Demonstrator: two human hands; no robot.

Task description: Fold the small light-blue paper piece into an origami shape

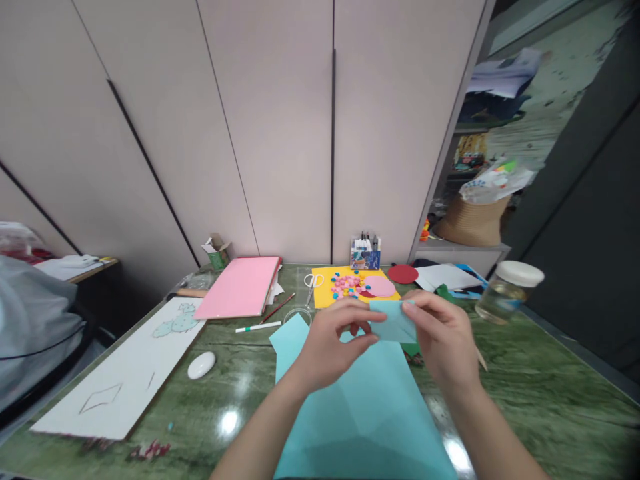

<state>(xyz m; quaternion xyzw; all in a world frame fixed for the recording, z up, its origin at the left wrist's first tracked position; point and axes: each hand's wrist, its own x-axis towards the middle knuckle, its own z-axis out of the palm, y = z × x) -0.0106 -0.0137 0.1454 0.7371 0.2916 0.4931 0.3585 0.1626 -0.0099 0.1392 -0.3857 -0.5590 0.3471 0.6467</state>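
A small piece of light-blue paper is held up between my two hands. My right hand pinches its right side, thumb in front. At its left edge, my left hand has thumb and fingers curved apart, the index fingertip touching the paper. Below them lies a large light-blue sheet on the green table, with a smaller blue piece at its upper left. White scissors rest beyond my left hand, beside a yellow sheet bearing pink, blue and yellow bits.
Left on the table are a white board with a cactus drawing, a white oval object and a pink folder. A green-white marker lies nearby. A lidded jar stands right; a pen box sits behind.
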